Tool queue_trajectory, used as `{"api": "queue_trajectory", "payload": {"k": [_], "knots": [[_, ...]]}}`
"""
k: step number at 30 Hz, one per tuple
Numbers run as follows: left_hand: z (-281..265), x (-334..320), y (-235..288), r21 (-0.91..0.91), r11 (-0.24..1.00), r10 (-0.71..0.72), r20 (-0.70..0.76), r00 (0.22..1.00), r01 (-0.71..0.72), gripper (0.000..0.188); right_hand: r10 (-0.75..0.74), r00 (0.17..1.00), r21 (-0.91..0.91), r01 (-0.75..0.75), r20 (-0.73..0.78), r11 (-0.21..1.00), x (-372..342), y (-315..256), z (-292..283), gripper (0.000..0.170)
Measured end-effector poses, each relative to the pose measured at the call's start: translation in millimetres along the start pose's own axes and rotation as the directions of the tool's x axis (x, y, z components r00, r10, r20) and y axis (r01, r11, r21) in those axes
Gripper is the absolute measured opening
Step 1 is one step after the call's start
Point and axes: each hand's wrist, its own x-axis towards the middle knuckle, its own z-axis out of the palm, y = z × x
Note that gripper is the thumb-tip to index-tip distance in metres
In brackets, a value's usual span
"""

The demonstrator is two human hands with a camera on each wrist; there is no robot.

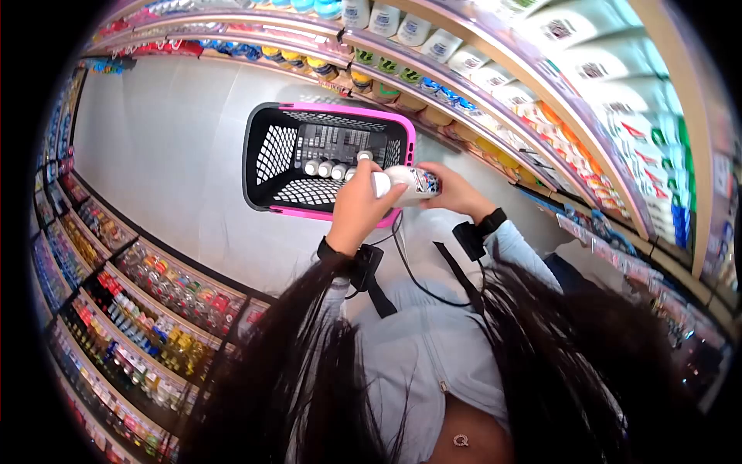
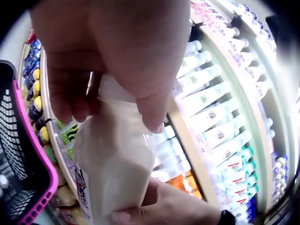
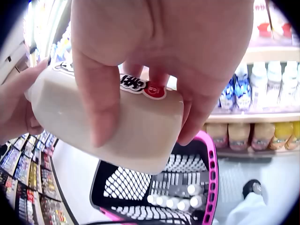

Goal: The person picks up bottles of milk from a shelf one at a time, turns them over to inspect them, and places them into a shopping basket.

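A large white bottle (image 1: 403, 182) with a printed label lies tilted between both hands, over the near right edge of the basket. The left hand (image 1: 357, 204) grips its cap end, and in the left wrist view those fingers (image 2: 149, 110) wrap the neck. At the base end, the right hand (image 1: 456, 192) holds the body, thumb on one side and fingers on the other in the right wrist view (image 3: 154, 61). Below, a black basket with a pink rim (image 1: 340, 110) stands on the floor, holding several white-capped bottles (image 1: 325, 168).
Shelves of bottles (image 1: 464, 93) run along the upper right. More shelves with small coloured packages (image 1: 154, 309) stand at the lower left. Pale floor (image 1: 162, 131) lies left of the basket. A black cable (image 1: 417, 282) hangs between the wrists, and a shoe (image 3: 252, 187) shows beside the basket.
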Motion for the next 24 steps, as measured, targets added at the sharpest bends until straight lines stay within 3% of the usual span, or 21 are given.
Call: {"api": "queue_trajectory", "payload": {"k": [3, 5, 10, 11, 13, 14, 16, 17, 18, 21, 22, 24], "knots": [[25.3, 11.7, -36.5, -0.027, 0.981, -0.19, 0.033, 0.981, 0.191, 0.044, 0.032, 0.996, -0.07, -0.026, 0.083, 0.997, 33.0, 54.8, 18.0, 0.071], [46.3, 18.8, -67.8, 0.029, 0.989, -0.145, -0.066, 0.987, 0.147, 0.045, 0.129, 0.978, -0.208, -0.094, 0.161, 0.974, 54.2, 74.3, 30.8, 0.073], [71.3, 40.2, -139.7, 0.101, 0.949, -0.287, -0.119, 0.95, 0.299, 0.044, -0.084, 0.981, -0.21, 0.12, 0.173, 0.97, 126.4, 164.6, 80.4, 0.056], [74.1, 45.1, -154.7, 0.114, 0.929, -0.336, -0.129, 0.933, 0.351, 0.043, 0.01, 0.982, -0.141, 0.016, 0.187, 0.99, 141.7, 167.2, 89.4, 0.056], [81.5, 59.6, -196.9, 0.164, 0.902, -0.376, -0.152, 0.914, 0.398, 0.042, 0.013, 0.991, -0.036, -0.008, 0.137, 0.999, 171.3, 215.2, 118.9, 0.059], [84.3, 68.9, -219.0, 0.185, 0.897, -0.376, -0.161, 0.913, 0.402, 0.042, 0.015, 0.98, 0.14, -0.043, 0.196, 0.989, 191.6, 257.3, 138.0, 0.062], [90.3, 89.1, -258.9, 0.212, 0.888, -0.381, -0.159, 0.911, 0.409, 0.043, 0.243, 0.948, 0.21, -0.285, 0.204, 0.935, 215.2, 262.5, 154.0, 0.061], [99.2, 97.7, -287.2, 0.252, 0.891, -0.338, -0.186, 0.923, 0.377, 0.044, 0.334, 0.919, 0.22, -0.377, 0.212, 0.9, 225.3, 239.7, 150.3, 0.063], [105.1, 106.8, -309.6, 0.26, 0.887, -0.347, -0.173, 0.922, 0.382, 0.046, 0.385, 0.867, 0.412, -0.492, 0.317, 0.767, 235.8, 262.6, 159.3, 0.065], [124.0, 137.3, -370.4, 0.311, 0.84, -0.43, -0.116, 0.895, 0.444, 0.052, 0.476, 0.819, 0.717, -0.538, 0.32, 0.443, 267.5, 315.7, 193.4, 0.05], [129.9, 147.0, -387.9, 0.316, 0.85, -0.405, -0.118, 0.907, 0.421, 0.053, 0.442, 0.829, 0.787, -0.51, 0.343, 0.347, 277.8, 315.6, 197.1, 0.051], [145.9, 162.6, -422.4, 0.313, 0.853, -0.406, -0.102, 0.908, 0.417, 0.054, 0.491, 0.795, 0.782, -0.541, 0.356, 0.309, 290.6, 320.7, 197.0, 0.069]]}}
